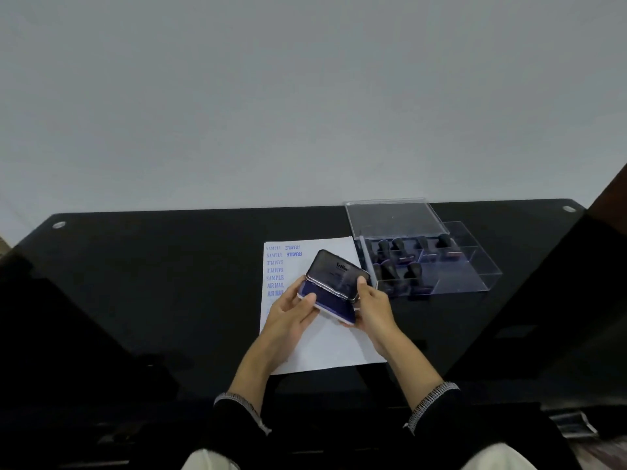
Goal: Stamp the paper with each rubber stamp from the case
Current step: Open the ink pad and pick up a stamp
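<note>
A white paper [325, 347] lies on the black table, with several blue stamp marks (SAMPLE, FRAGILE, AIR MAIL) down its left side. Above the paper I hold an ink pad [334, 290] with its dark lid hinged partly open and the blue pad showing. My left hand [288, 317] grips the pad's left edge, thumb on the blue base. My right hand [369, 307] grips the right side, with the thumb up on the lid's edge. To the right stands the clear plastic case [475, 266], lid raised, holding several black-handled rubber stamps [390, 262].
The glossy black table [152, 283] reaches to a pale wall behind. Its far corners carry round metal fittings [58, 224]. A dark piece of furniture rises at the right edge of view. My knees show at the bottom.
</note>
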Motion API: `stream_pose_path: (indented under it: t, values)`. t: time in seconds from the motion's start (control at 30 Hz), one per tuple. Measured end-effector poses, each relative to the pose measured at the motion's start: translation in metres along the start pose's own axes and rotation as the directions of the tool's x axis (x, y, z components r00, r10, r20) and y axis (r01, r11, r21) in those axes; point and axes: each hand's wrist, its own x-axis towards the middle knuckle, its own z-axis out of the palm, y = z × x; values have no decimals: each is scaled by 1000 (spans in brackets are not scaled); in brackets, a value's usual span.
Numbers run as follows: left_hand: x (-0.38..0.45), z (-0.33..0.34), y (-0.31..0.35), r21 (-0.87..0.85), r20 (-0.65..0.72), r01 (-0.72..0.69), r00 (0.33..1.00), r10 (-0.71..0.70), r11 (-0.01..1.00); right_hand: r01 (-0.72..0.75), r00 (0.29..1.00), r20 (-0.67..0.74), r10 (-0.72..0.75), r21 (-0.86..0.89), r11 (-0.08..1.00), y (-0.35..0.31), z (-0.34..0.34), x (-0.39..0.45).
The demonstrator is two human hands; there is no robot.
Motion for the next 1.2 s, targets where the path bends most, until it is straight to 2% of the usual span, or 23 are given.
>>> stream_pose_path:
  t: [0.07, 0.17, 0.3, 0.37, 0.43, 0.47, 0.5, 0.53, 0.57, 0.67, 0.73, 0.77, 0.97, 1.2]
  values:
    - [-1, -7, 4, -35, 67, 27, 997, -25, 999, -29, 998, -51, 26, -49, 998, 4, 3, 6]
    - [-5, -14, 12, 19, 159, 34, 987, -37, 999, -74, 996, -55, 70, -74, 994, 6, 7, 12]
    - [-7, -7, 26, 51, 232, -3, 973, -9, 999, 74, 983, -155, -101, -174, 982, -2, 8, 11]
    - [-5, 5, 32, 60, 152, -6, 988, -3, 998, 147, 964, -188, -188, -210, 967, -7, -1, 7]
    - [0, 17, 29, 132, -33, -36, 999, 41, 991, 185, 957, -175, -231, -243, 952, -10, -17, 3]
    - [1, 21, 24, 268, -127, -82, 985, 119, 960, 192, 959, -157, -238, -262, 946, -9, -26, 0]
    - [3, 23, 17, 477, -184, -130, 952, 243, 869, 191, 962, -138, -237, -285, 939, -7, -36, -2]
    - [3, 24, 9, 675, -187, -137, 918, 348, 725, 179, 966, -125, -228, -315, 932, -4, -47, -4]
    - [4, 23, 0, 797, -170, -124, 893, 417, 591, 167, 968, -120, -221, -352, 921, 0, -59, -7]
    - [6, 17, -21, 926, -88, -96, 886, 455, 366, 139, 958, -160, -240, -471, 871, 11, -94, -17]
    - [8, 12, -33, 979, -19, -67, 911, 412, 191, 117, 942, -206, -266, -541, 833, 14, -113, -24]
    - [9, 11, -36, 989, 2, -60, 918, 396, 135, 103, 934, -225, -277, -574, 812, 14, -120, -28]
    - [9, 10, -40, 996, 44, -74, 906, 422, 56, -14, 902, -316, -295, -703, 711, 15, -138, -29]
    - [8, 11, -40, 997, 44, -68, 909, 414, 44, -72, 812, -413, -412, -771, 633, 16, -129, -23]
